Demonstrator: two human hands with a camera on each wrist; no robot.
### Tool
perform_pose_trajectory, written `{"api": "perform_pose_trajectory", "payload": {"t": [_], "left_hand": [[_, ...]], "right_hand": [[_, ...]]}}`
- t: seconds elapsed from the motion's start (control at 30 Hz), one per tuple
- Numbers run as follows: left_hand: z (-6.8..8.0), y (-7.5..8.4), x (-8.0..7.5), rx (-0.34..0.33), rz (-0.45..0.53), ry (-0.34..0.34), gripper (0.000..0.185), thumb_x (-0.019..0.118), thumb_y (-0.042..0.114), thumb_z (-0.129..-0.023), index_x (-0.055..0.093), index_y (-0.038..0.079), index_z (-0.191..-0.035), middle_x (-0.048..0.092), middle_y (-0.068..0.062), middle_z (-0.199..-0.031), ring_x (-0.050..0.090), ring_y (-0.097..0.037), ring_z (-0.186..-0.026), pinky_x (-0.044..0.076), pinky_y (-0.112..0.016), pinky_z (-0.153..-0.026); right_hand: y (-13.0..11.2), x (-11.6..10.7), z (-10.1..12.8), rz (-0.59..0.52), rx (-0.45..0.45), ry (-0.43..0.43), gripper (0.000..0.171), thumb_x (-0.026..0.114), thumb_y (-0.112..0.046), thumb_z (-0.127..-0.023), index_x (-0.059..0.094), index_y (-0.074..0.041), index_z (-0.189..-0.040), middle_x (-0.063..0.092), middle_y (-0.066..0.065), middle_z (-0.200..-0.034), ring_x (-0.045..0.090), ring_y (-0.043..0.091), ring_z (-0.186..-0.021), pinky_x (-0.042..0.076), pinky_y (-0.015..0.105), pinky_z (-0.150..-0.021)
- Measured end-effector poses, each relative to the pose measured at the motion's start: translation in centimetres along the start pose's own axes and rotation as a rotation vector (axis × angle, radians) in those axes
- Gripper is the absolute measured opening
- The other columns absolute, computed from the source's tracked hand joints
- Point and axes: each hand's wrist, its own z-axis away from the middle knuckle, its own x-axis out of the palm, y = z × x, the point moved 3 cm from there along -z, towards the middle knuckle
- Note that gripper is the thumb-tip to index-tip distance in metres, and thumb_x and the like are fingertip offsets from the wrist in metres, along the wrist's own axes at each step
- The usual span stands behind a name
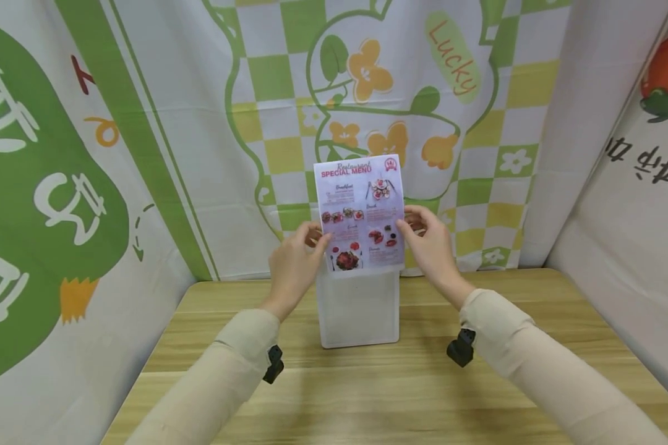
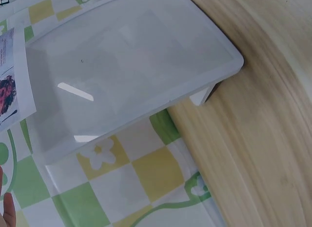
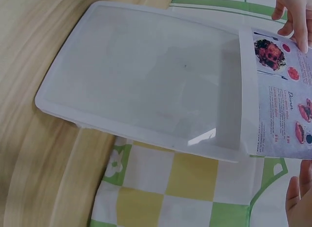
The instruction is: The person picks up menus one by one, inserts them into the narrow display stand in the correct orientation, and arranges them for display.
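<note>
A printed menu sheet (image 1: 347, 213) headed "Restaurant Special Menu" is held up between both hands. My left hand (image 1: 297, 259) pinches its left edge, thumb in front and fingers behind. On the opposite edge my right hand (image 1: 430, 244) pinches it the same way. Behind and below the sheet, a white framed stand (image 1: 359, 309) leans upright on the table, its upper part hidden by the menu. In the right wrist view the lower margin of the menu (image 3: 280, 90) overlaps the top of the stand's blank panel (image 3: 146, 75). The left wrist view shows only a corner of the sheet (image 2: 9, 85).
The stand rests on a wood-grain table (image 1: 367, 395). A patterned cloth (image 1: 273, 74) with green and yellow checks hangs behind it. Printed cloth walls rise at the left (image 1: 50, 185) and right (image 1: 629, 210). Dark wrist cameras (image 1: 461, 347) sit under both sleeves.
</note>
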Motion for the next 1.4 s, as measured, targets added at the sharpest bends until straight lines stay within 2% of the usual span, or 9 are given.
{"api": "perform_pose_trajectory", "payload": {"t": [0.23,0.6,0.9,1.17,1.4], "left_hand": [[-1.2,-0.2,-0.3,-0.017,-0.017,-0.005,0.028,0.064,0.032,-0.098,0.066,0.010,-0.114,0.072,-0.001,-0.095,0.066,-0.018,-0.081,0.047,-0.031,-0.059],[-2.6,-0.9,-0.2,-0.036,0.008,0.028,0.029,0.062,0.033,-0.098,0.064,0.009,-0.116,0.072,-0.003,-0.094,0.065,-0.018,-0.076,0.045,-0.032,-0.058],[-3.5,-1.4,-0.6,-0.048,-0.006,0.043,0.031,0.061,0.034,-0.099,0.063,0.008,-0.117,0.072,-0.003,-0.097,0.065,-0.019,-0.078,0.045,-0.034,-0.058],[-3.7,-1.6,-0.7,-0.092,0.000,0.032,0.029,0.060,0.035,-0.100,0.063,0.010,-0.115,0.073,-0.002,-0.101,0.066,-0.019,-0.084,0.048,-0.037,-0.064],[-3.5,-2.0,-0.7,-0.103,0.006,0.034,0.027,0.060,0.034,-0.100,0.063,0.012,-0.114,0.072,-0.001,-0.101,0.065,-0.018,-0.085,0.048,-0.038,-0.066]], "right_hand": [[-0.4,0.5,-1.7,0.024,-0.006,0.000,0.030,0.064,-0.005,-0.096,0.060,0.002,-0.125,0.068,0.019,-0.104,0.060,0.026,-0.092,0.046,0.029,-0.077],[-1.5,1.1,-3.9,0.072,-0.040,-0.010,0.029,0.064,-0.005,-0.096,0.061,0.003,-0.124,0.069,0.019,-0.105,0.061,0.028,-0.092,0.049,0.034,-0.080],[-2.3,1.8,-5.2,0.070,-0.055,-0.009,0.029,0.063,-0.004,-0.095,0.061,0.003,-0.124,0.068,0.019,-0.104,0.061,0.028,-0.090,0.049,0.033,-0.080],[-2.5,2.3,-5.5,0.066,-0.072,0.005,0.027,0.064,0.000,-0.094,0.062,0.005,-0.121,0.068,0.020,-0.101,0.062,0.029,-0.088,0.051,0.035,-0.081],[-2.5,2.7,-5.4,0.058,-0.060,0.005,0.027,0.064,0.002,-0.093,0.062,0.006,-0.120,0.068,0.021,-0.100,0.062,0.029,-0.087,0.050,0.033,-0.080]]}}
